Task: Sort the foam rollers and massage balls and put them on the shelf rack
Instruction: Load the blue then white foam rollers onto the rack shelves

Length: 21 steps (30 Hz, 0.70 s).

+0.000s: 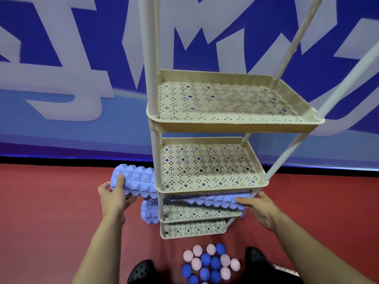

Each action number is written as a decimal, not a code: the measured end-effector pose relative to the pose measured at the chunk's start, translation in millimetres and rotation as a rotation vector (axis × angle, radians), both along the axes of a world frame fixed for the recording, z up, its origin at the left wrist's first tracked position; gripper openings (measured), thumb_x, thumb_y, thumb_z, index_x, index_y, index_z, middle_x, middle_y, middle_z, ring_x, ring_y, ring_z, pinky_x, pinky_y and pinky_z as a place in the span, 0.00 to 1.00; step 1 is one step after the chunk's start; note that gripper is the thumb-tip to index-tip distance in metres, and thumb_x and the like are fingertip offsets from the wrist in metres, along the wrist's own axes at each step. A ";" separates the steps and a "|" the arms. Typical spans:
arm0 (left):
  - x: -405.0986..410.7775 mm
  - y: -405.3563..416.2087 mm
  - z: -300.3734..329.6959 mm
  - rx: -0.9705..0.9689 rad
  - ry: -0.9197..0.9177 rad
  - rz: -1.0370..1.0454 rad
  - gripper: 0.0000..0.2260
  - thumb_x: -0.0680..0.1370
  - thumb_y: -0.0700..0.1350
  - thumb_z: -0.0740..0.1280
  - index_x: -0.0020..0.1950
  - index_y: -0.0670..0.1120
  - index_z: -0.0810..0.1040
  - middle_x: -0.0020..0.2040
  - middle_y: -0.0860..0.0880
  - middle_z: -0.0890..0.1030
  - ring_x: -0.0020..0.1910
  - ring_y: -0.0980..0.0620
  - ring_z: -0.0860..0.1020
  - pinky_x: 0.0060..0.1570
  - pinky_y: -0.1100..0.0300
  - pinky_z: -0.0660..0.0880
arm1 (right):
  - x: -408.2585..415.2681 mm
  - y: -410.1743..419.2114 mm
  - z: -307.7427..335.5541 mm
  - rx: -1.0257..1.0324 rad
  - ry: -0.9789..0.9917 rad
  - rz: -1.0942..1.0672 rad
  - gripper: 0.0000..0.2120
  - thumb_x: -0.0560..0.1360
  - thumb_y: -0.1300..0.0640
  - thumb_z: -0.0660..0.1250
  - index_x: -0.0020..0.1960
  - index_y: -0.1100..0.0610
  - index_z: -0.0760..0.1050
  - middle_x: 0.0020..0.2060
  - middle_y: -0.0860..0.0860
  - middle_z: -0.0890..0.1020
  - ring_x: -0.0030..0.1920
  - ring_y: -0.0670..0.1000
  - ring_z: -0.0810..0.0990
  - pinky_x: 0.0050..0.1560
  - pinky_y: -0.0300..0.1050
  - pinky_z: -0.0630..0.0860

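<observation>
A beige shelf rack (235,128) with several perforated tiers stands on the red floor. My left hand (112,197) grips the left end of a light blue ridged foam roller (135,181), which juts out left of the rack post. That roller runs on under the second tier (211,189) into the third tier (201,212), where my right hand (258,208) clasps its right end. A second blue roller (149,214) lies lower on the third tier, its end poking out to the left. Several blue and pink spiky massage balls (209,263) are heaped on the floor in front of the rack.
The two upper tiers and the bottom tier (192,230) hold nothing. My black shoes (141,271) flank the ball heap. A blue and white banner wall (71,89) stands right behind the rack. White rack posts (152,58) rise out of view.
</observation>
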<state>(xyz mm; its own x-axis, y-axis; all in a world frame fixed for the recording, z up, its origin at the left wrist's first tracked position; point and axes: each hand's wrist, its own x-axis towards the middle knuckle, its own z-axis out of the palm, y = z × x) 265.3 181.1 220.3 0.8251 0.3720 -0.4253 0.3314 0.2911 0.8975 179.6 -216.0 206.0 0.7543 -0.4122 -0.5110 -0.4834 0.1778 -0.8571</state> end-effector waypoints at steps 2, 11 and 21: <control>-1.3 0.2 -1.3 -0.012 0.011 0.006 0.18 0.80 0.52 0.68 0.64 0.47 0.65 0.59 0.43 0.76 0.53 0.39 0.83 0.42 0.50 0.81 | -2.6 -5.2 3.2 -0.006 -0.005 0.070 0.43 0.49 0.58 0.88 0.61 0.63 0.76 0.53 0.60 0.85 0.54 0.60 0.85 0.58 0.58 0.80; -3.6 2.6 -13.8 0.104 0.018 -0.168 0.27 0.75 0.58 0.73 0.58 0.35 0.77 0.54 0.34 0.83 0.46 0.43 0.86 0.41 0.52 0.84 | 5.8 -22.8 10.6 -0.097 -0.129 0.041 0.29 0.66 0.75 0.75 0.64 0.58 0.75 0.53 0.58 0.85 0.57 0.56 0.83 0.48 0.43 0.79; -12.9 -31.4 -5.0 0.199 0.082 -0.322 0.20 0.82 0.56 0.63 0.46 0.38 0.75 0.42 0.40 0.82 0.42 0.43 0.80 0.43 0.49 0.80 | -11.1 -33.6 6.8 -0.178 -0.198 -0.030 0.40 0.69 0.78 0.73 0.73 0.52 0.64 0.55 0.51 0.80 0.51 0.48 0.81 0.41 0.35 0.81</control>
<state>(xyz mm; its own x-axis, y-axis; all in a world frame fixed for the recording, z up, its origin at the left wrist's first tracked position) 252.5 149.7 215.3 0.8792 0.1816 -0.4406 0.4508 -0.0168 0.8925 168.5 -249.6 212.9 0.8184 -0.5060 -0.2726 -0.3004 0.0277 -0.9534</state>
